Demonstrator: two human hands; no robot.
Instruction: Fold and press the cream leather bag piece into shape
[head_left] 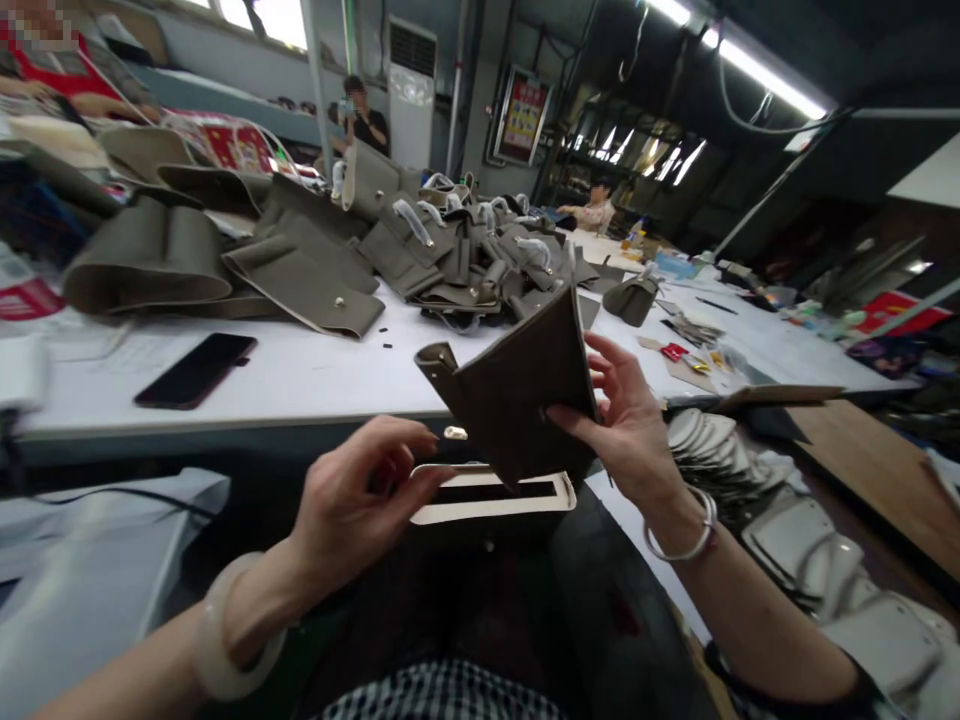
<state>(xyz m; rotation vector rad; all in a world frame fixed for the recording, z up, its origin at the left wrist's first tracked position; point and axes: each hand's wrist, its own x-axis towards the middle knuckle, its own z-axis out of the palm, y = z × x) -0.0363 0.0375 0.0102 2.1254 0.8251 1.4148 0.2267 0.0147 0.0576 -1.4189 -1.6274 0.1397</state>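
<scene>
A dark grey-brown leather piece [525, 390] is held up over the table's front edge by my right hand [626, 420], thumb on its face and fingers behind it. To its left, my left hand [375, 485] is apart from the piece, thumb and fingers curved with a gap between them and nothing visible in it. A small metal clasp [455, 433] shows between my left hand and the leather. Below both hands lies a cream-rimmed long piece [495, 510] with a dark slot, near my lap.
Across the white table [315, 385] are a phone [196, 371], large folded leather pieces [150, 255] and a heap of leather parts [465, 250]. White-edged pieces [810, 550] are stacked at the right. People sit in the background.
</scene>
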